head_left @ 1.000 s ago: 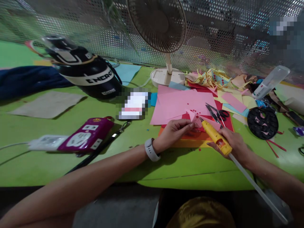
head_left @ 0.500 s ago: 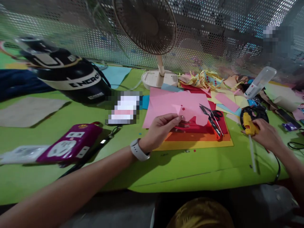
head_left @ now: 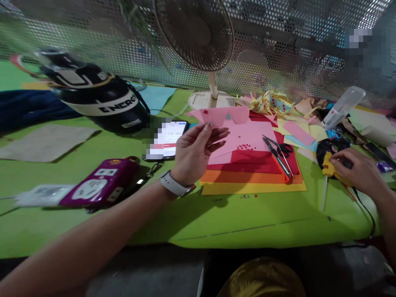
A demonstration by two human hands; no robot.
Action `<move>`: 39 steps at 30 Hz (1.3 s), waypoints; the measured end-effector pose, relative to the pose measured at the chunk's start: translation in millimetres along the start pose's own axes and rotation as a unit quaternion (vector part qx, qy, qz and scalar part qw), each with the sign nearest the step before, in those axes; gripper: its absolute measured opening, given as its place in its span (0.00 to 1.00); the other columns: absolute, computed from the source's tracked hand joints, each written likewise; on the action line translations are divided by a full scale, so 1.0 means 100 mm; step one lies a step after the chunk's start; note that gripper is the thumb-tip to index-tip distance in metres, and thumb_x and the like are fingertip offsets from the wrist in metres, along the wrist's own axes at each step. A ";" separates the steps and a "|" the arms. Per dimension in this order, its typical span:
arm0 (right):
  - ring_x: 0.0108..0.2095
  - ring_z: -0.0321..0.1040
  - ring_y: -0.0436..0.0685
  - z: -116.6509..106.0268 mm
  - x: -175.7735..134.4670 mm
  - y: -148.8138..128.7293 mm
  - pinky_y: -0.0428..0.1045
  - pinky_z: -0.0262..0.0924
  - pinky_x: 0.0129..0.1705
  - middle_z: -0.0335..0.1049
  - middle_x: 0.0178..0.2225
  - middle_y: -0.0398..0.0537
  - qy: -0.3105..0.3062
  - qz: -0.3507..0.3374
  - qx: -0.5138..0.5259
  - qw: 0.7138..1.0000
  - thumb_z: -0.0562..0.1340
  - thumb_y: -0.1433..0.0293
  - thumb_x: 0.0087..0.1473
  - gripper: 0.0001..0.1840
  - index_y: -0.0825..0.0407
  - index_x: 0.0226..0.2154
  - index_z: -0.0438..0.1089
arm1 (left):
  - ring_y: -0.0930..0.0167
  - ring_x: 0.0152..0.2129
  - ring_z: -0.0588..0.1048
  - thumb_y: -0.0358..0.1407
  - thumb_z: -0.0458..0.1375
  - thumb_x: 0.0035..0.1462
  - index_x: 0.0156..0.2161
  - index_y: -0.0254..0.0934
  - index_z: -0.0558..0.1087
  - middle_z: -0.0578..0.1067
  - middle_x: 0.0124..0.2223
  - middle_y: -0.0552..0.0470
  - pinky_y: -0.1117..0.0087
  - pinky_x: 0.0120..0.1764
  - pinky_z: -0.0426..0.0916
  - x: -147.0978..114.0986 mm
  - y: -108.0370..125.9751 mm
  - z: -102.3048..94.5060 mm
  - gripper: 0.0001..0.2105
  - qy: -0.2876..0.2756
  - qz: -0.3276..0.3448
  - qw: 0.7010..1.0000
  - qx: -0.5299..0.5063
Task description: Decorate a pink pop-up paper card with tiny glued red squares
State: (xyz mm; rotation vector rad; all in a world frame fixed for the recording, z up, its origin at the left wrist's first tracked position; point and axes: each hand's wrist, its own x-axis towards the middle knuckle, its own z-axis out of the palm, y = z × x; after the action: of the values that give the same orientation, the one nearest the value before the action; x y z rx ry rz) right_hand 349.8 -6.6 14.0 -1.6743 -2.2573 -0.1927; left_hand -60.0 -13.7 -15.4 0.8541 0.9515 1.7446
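Observation:
My left hand [head_left: 198, 148], with a white watch on its wrist, pinches a cut strip of pink paper [head_left: 218, 116] between thumb and finger. A small red square sits near the strip's left end, and its lower edge is notched. Below lies a pink sheet [head_left: 258, 130] bearing a cluster of tiny red paper squares [head_left: 246, 147]. At the right, my right hand [head_left: 360, 167] is closed around a yellow glue gun [head_left: 328, 165], a pale glue stick [head_left: 324, 194] jutting from it. Scissors [head_left: 286, 149] and an orange cutter [head_left: 281, 165] rest on the stacked paper.
Behind the papers stands a fan [head_left: 212, 88]. To the left are a black bottle [head_left: 105, 103], a phone [head_left: 170, 138] and a purple case [head_left: 100, 181]. Paper scraps [head_left: 298, 131], a clear bottle [head_left: 343, 107] and a black round object [head_left: 323, 150] crowd the right side.
My left hand has lifted the pink strip up and leftward off the pink sheet, uncovering the red squares. My right hand, with the glue gun, has shifted slightly; the view has turned a little.

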 end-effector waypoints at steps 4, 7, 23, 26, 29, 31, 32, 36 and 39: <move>0.30 0.70 0.57 0.25 0.22 -0.64 0.52 0.59 0.33 0.75 0.33 0.49 -0.124 -0.012 0.115 0.986 0.57 0.51 0.58 0.19 0.49 0.33 0.70 | 0.67 0.39 0.81 0.41 0.67 0.52 0.33 0.40 0.75 0.83 0.38 0.52 0.70 0.38 0.76 -0.01 -0.08 -0.02 0.08 -0.023 -0.021 0.999 0.009; 0.32 0.70 0.58 0.47 0.39 -0.91 0.50 0.56 0.30 0.75 0.32 0.50 -0.189 -0.003 0.137 0.972 0.56 0.47 0.57 0.22 0.49 0.34 0.68 | 0.66 0.40 0.81 0.43 0.66 0.52 0.34 0.40 0.74 0.83 0.39 0.50 0.67 0.39 0.76 -0.03 -0.10 -0.03 0.10 -0.029 -0.028 0.999 0.027; 0.24 0.67 0.55 0.71 0.50 -0.93 0.49 0.53 0.24 0.71 0.23 0.45 -0.230 0.075 0.183 0.953 0.59 0.56 0.56 0.14 0.49 0.30 0.67 | 0.67 0.38 0.81 0.42 0.67 0.52 0.34 0.39 0.75 0.82 0.37 0.51 0.66 0.40 0.75 -0.01 -0.12 -0.06 0.10 -0.038 -0.042 0.998 0.022; 0.21 0.64 0.54 0.71 0.51 -0.94 0.48 0.49 0.22 0.69 0.21 0.45 -0.228 0.072 0.194 0.951 0.58 0.56 0.57 0.15 0.50 0.28 0.66 | 0.67 0.37 0.81 0.42 0.67 0.51 0.34 0.39 0.76 0.82 0.37 0.51 0.67 0.39 0.76 -0.02 -0.13 -0.06 0.10 -0.048 -0.041 0.998 0.016; 0.20 0.62 0.53 0.71 0.52 -0.95 0.48 0.48 0.22 0.68 0.20 0.44 -0.223 0.072 0.192 0.953 0.58 0.58 0.57 0.14 0.50 0.28 0.66 | 0.67 0.37 0.82 0.42 0.68 0.51 0.33 0.39 0.76 0.82 0.37 0.50 0.67 0.39 0.76 -0.03 -0.13 -0.05 0.10 -0.059 -0.039 0.997 0.015; 0.21 0.63 0.54 0.69 0.53 -0.95 0.48 0.50 0.23 0.69 0.21 0.45 -0.215 0.068 0.175 0.958 0.58 0.59 0.56 0.12 0.50 0.28 0.66 | 0.66 0.37 0.82 0.43 0.68 0.50 0.33 0.39 0.76 0.82 0.36 0.50 0.68 0.39 0.76 -0.04 -0.13 -0.05 0.11 -0.063 -0.040 0.997 0.017; 0.22 0.64 0.54 0.68 0.54 -0.94 0.49 0.51 0.24 0.69 0.22 0.45 -0.209 0.064 0.168 0.961 0.59 0.60 0.56 0.11 0.49 0.28 0.66 | 0.66 0.37 0.81 0.43 0.68 0.50 0.33 0.39 0.76 0.82 0.37 0.50 0.68 0.39 0.76 -0.04 -0.12 -0.05 0.11 -0.064 -0.041 0.997 0.020; 0.26 0.67 0.56 0.60 0.56 -0.90 0.49 0.55 0.29 0.70 0.25 0.45 -0.171 0.058 0.174 0.968 0.59 0.64 0.54 0.07 0.49 0.28 0.64 | 0.65 0.38 0.81 0.44 0.68 0.50 0.33 0.39 0.76 0.83 0.37 0.49 0.67 0.40 0.76 -0.04 -0.12 -0.04 0.12 -0.063 -0.052 0.996 0.031; 0.26 0.68 0.55 0.52 0.58 -0.88 0.49 0.56 0.30 0.70 0.24 0.43 -0.146 0.074 0.230 0.959 0.59 0.62 0.54 0.08 0.49 0.31 0.63 | 0.64 0.39 0.81 0.44 0.68 0.50 0.33 0.38 0.75 0.83 0.38 0.48 0.66 0.41 0.76 -0.04 -0.12 -0.04 0.12 -0.060 -0.058 0.996 0.031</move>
State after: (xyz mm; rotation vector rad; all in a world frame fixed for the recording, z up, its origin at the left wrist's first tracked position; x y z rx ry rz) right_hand 242.0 34.6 -8.2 -1.6788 -2.1333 0.6070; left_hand -57.6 -15.4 -28.5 0.9154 0.9596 1.5546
